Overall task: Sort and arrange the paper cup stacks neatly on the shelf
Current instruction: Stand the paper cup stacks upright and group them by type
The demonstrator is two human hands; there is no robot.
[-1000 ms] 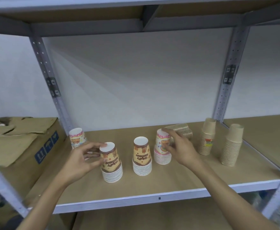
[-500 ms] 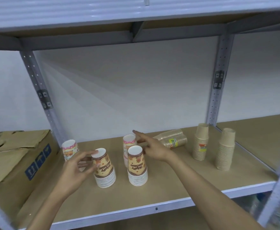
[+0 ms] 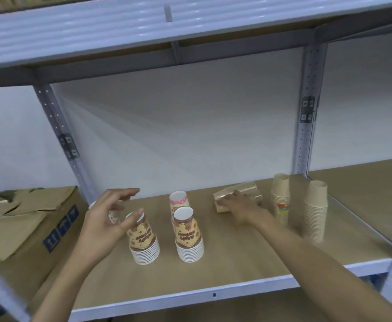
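Two upside-down stacks of brown-and-yellow printed cups stand side by side near the front of the shelf board. Just behind the right one is a pink-topped stack. A second pink stack is mostly hidden by my left hand, which is open with fingers spread and its thumb at the left printed stack's top. A wrapped stack of kraft cups lies on its side further right, with my right hand closed over its near end.
Two upright kraft cup stacks stand right of the lying one, near the grey upright post. An open cardboard box sits at the left beyond the other post. A shelf beam runs overhead.
My right hand slid the pink stack left behind the printed stack, let go, and moved right onto the lying kraft stack. My left hand loosened from the left printed stack and spread its fingers.
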